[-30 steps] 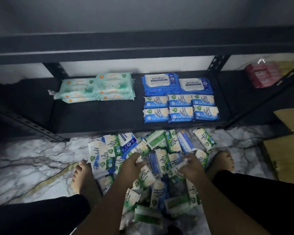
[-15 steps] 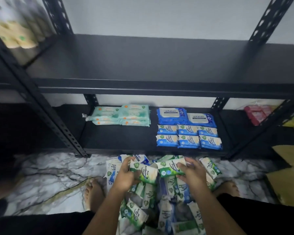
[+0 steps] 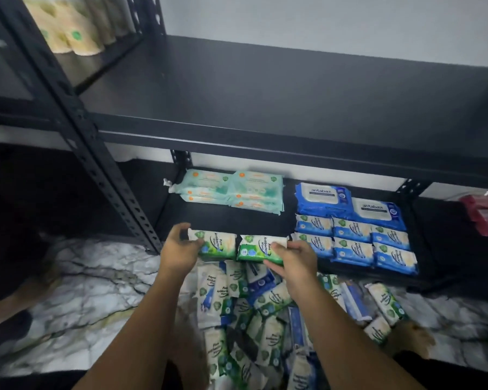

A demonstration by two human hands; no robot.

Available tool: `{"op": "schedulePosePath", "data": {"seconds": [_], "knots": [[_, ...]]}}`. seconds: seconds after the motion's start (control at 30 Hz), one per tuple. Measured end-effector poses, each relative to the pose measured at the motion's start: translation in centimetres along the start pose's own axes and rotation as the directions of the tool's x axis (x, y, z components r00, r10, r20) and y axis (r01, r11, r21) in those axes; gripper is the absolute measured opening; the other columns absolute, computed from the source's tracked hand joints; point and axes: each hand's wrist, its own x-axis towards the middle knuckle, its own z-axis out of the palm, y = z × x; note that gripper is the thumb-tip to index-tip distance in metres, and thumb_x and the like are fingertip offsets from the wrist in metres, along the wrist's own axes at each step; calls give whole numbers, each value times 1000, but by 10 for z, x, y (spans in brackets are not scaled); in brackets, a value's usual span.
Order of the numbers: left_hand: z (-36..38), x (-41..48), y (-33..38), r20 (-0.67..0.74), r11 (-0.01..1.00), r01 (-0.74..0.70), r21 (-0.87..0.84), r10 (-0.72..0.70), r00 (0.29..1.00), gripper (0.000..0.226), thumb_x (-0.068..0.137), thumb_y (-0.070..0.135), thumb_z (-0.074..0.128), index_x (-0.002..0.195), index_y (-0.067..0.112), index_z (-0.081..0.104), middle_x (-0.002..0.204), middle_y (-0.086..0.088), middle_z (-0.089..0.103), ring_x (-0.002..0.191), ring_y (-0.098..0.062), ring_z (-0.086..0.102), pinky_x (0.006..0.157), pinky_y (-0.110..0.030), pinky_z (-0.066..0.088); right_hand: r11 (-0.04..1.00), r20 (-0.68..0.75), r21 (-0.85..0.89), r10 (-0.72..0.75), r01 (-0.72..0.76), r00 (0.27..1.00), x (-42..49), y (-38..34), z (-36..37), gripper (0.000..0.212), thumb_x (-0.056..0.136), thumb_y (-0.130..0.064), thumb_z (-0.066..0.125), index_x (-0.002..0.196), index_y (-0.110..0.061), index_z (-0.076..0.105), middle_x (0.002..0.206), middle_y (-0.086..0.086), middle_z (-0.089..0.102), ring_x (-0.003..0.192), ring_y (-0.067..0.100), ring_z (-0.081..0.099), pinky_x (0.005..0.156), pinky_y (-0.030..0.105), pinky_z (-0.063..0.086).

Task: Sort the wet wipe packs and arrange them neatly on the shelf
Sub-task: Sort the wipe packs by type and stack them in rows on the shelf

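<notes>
Left hand [image 3: 181, 247] grips one green pack [image 3: 216, 244], right hand [image 3: 292, 258] another, both lying sideways, end to end; bare lower shelf [image 3: 237, 223] lies just ahead, beside blue packs [image 3: 352, 240].

Two big blue packs [image 3: 323, 199] are showing the brand "antabax" on top. At their 8 o'clock, two green packs [image 3: 261, 249] are reading "Pine Antibacterial Wipes". Other labels are blurring out.
</notes>
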Motion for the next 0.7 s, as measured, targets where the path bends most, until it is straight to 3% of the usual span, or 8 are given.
{"op": "schedulePosePath", "data": {"seconds": [0.13,0.23,0.33,0.4,0.47,0.53,0.6,0.7], "knots": [[0,56,-1,-59,992,36,120,-29,998,39,85,23,81,118,28,62,102,-7,69,88,-24,68,71,-33,51,998,-39,-59,25,-28,999,51,14,43,28,87,3,75,105,2,53,109,17,54,95,29,66,65,37,63],[8,98,-14,-84,982,57,179,-42,996,44,85,25,81,125,25,62,107,-3,69,99,-24,67,78,-34,52,995,-63,-88,30,-36,998,87,27,71,29,88,3,73,109,4,53,99,9,50,83,19,61,73,43,62],[20,132,-29,-102,969,67,236,-43,994,47,84,24,80,129,23,64,105,2,67,107,-22,66,84,-28,47,995,-93,-91,42,-50,995,121,42,90,24,90,-2,73,101,-3,52,99,8,52,83,17,61,76,44,63],[29,149,-33,-94,950,59,307,-31,995,50,86,25,77,134,20,61,110,0,67,112,-23,63,86,-26,44,959,-147,-283,-62,18,987,141,55,96,22,90,-13,74,97,-4,55,101,12,61,81,16,63,74,41,62],[34,158,-37,-111,909,22,416,26,993,53,87,27,69,139,18,59,124,-8,66,119,-29,59,92,-30,45,803,-111,-579,-248,140,962,153,66,97,22,89,-31,74,94,-13,63,103,10,64,86,20,63,74,36,53],[36,159,-47,-140,827,-79,557,187,972,58,83,30,65,139,16,60,133,-14,60,122,-37,52,99,-42,46,622,-33,-752,-364,217,931,157,75,93,40,85,-45,74,111,-15,67,116,8,58,108,29,56,87,38,49],[34,155,-63,-106,747,-238,621,380,919,55,79,30,71,132,18,66,132,-12,57,117,-38,50,96,-48,46,519,29,-811,-427,271,904,154,85,88,61,81,-45,77,132,-15,59,128,9,50,122,33,45,97,44,47],[31,152,-92,71,646,-464,606,537,841,41,75,28,73,114,21,75,119,-6,62,103,-34,56,86,-52,51,358,204,-829,-521,430,828,150,105,81,59,76,-31,82,128,-15,60,121,10,52,111,34,49,88,45,49]]}}
